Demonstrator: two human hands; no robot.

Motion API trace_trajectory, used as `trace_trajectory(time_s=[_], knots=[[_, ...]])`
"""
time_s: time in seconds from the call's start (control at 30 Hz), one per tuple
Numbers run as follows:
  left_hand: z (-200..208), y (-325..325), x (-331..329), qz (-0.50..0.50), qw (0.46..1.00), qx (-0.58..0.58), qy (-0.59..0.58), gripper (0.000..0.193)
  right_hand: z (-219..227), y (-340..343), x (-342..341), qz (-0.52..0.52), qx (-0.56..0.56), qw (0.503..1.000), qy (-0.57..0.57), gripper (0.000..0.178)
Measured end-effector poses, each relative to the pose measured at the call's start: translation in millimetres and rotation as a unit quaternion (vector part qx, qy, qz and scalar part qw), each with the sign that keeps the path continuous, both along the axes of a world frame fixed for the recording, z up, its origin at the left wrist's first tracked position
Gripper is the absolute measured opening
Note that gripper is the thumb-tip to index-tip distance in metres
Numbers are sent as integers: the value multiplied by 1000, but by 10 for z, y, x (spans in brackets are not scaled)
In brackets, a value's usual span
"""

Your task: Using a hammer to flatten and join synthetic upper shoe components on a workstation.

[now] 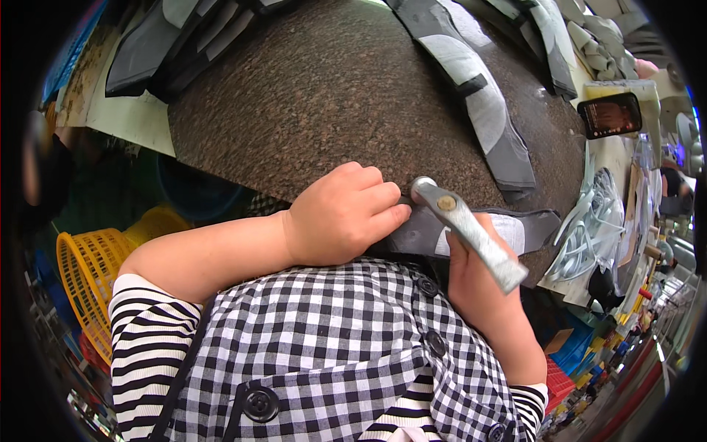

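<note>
Under the curled left hand (342, 214), holding the end of a grey, white-patched piece (416, 234) by the near edge of the table (309, 103), apparently to steady it, while clasping a hammer (473, 230) in the right hand (467, 276) with its head above the piece.

Two bare hands show, one left hand (342, 214) and one right hand (482, 291), with one hammer (482, 247) and at least one dark grey piece (416, 232) by them; one speckled tabletop (294, 96), one phone (610, 116), two striped sleeves (151, 346), one checked garment (317, 317), four black buttons (261, 404), at least one yellow basket (85, 265); the farther grey pieces (508, 162) and pale strips (585, 243) overlap too much to count
</note>
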State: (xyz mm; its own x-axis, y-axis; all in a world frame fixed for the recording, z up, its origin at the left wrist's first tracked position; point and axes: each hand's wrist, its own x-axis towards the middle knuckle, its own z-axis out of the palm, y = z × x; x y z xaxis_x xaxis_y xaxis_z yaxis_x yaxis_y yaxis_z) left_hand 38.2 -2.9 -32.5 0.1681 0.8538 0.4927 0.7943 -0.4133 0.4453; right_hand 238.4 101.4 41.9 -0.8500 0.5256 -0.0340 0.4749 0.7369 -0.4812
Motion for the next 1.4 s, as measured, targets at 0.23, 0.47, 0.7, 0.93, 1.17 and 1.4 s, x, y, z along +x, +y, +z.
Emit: trace_trajectory(time_s=[0.23,0.47,0.7,0.93,1.17,1.4], knots=[[378,-175,-664,221,968,-50,104,15,42,317,506,-244,-213,926,191,13],[454,81,-347,-10,987,-155,50,82,-507,578,808,-323,-519,679,406,12],[692,-34,-626,100,991,-85,29,92,-748,530,1010,-262,-517,659,479,18],[1213,314,-1845,466,868,132,105,73,-684,523,922,-289,-512,666,458,18],[756,604,-2593,597,776,-87,185,86,-588,473,823,-313,-520,661,441,16],[1075,1047,-1293,202,970,38,128,49,-528,518,834,-316,-557,646,415,13]])
